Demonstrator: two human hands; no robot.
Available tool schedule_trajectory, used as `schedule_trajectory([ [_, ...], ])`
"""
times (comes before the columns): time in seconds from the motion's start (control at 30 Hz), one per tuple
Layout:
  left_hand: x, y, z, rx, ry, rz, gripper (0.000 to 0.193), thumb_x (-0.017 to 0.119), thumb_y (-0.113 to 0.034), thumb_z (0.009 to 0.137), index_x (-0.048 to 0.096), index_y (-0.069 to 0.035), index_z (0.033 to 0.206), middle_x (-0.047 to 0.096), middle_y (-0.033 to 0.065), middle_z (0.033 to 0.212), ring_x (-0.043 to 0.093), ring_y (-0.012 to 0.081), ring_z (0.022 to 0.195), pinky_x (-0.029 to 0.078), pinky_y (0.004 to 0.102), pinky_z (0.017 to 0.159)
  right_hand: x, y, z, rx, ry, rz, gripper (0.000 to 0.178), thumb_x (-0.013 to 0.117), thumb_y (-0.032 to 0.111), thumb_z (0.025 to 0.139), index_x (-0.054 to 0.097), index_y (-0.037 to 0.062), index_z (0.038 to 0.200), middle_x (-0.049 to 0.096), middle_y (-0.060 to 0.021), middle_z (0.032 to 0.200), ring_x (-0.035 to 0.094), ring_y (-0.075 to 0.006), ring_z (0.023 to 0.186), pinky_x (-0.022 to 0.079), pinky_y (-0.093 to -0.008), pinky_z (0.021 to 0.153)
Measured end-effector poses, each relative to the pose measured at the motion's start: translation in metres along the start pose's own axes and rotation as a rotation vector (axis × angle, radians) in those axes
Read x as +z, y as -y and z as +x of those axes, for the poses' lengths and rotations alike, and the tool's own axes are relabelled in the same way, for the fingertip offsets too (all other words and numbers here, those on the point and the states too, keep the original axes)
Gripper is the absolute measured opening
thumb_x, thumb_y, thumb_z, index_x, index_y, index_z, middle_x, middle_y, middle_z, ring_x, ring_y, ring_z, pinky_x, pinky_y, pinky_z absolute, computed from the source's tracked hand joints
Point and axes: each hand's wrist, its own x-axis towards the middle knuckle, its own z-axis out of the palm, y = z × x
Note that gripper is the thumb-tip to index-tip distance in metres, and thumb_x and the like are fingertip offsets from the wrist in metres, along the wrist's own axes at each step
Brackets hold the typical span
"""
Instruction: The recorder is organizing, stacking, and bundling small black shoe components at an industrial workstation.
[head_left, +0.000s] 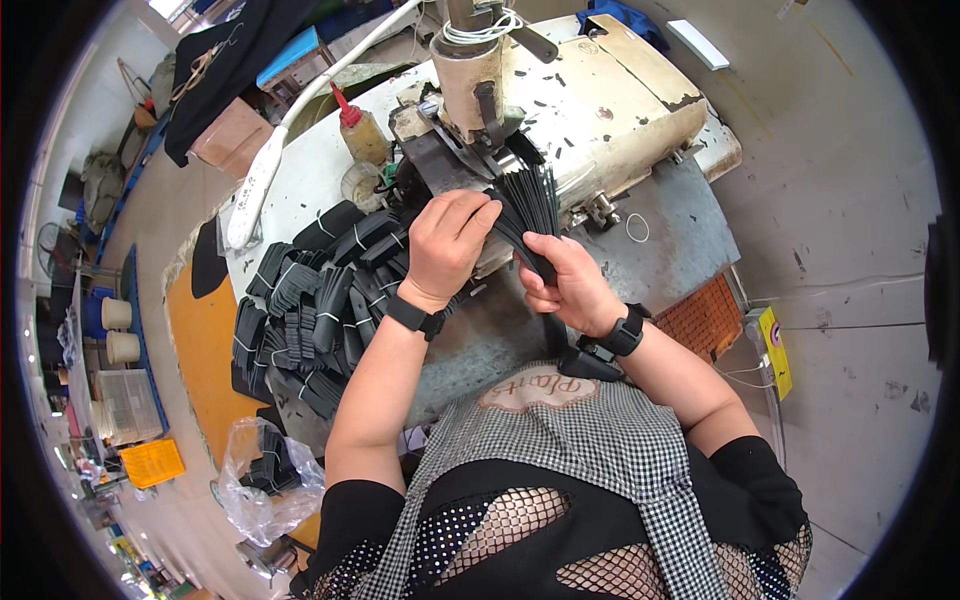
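My right hand (572, 280) is closed round the lower end of a fanned bundle of thin black strips (535, 203), thumb on top. The strips' upper ends spread out beneath the head of a worn cream industrial sewing machine (468, 85). Beside the bundle's left edge, my left hand (450, 245) has its fingers curled and pressed together. Its fingertips meet the strips there, and what they pinch is hidden. To the left of my left wrist lies a heap of folded black strip bundles (330, 310).
A bottle with a red nozzle (362, 130) and a small clear cup (360, 185) stand left of the machine. A white lamp arm (265, 180) reaches over the table. Black scraps dot the machine bed (600, 110). A clear plastic bag (265, 480) hangs at the lower left.
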Motion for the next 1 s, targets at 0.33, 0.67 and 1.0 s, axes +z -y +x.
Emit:
schedule_trajectory([
  [0.33,-0.002,-0.001,0.008,-0.035,0.089,0.004,0.036,0.062,0.005,0.056,0.066,-0.004,0.091,0.060,0.0077,0.085,0.060,0.0272,0.080,0.051,0.0363,0.070,0.001,0.002,0.002,-0.008,-0.009,0.021,0.018,0.051,0.025,0.095,0.050,0.0095,0.086,0.047,-0.0013,0.058,0.032,-0.0076,0.042,0.024,-0.0221,0.037],
  [0.67,-0.004,-0.004,0.014,-0.012,0.093,0.035,0.040,0.064,0.004,0.056,0.066,-0.005,0.094,0.060,0.0089,0.089,0.059,0.0285,0.082,0.050,0.0370,0.072,0.004,0.002,-0.001,-0.020,-0.044,0.011,0.021,0.051,0.025,0.095,0.050,0.0082,0.083,0.046,-0.0006,0.058,0.032,-0.0067,0.043,0.025,-0.0215,0.039],
  [1.0,-0.001,0.001,0.001,0.029,0.037,-0.009,0.039,0.066,0.005,0.056,0.066,-0.004,0.095,0.060,0.0084,0.088,0.060,0.0273,0.081,0.051,0.0355,0.070,0.005,0.001,-0.005,-0.019,-0.057,0.007,0.016,0.053,0.023,0.094,0.049,0.0100,0.086,0.048,-0.0008,0.059,0.036,-0.0065,0.044,0.026,-0.0214,0.038],
])
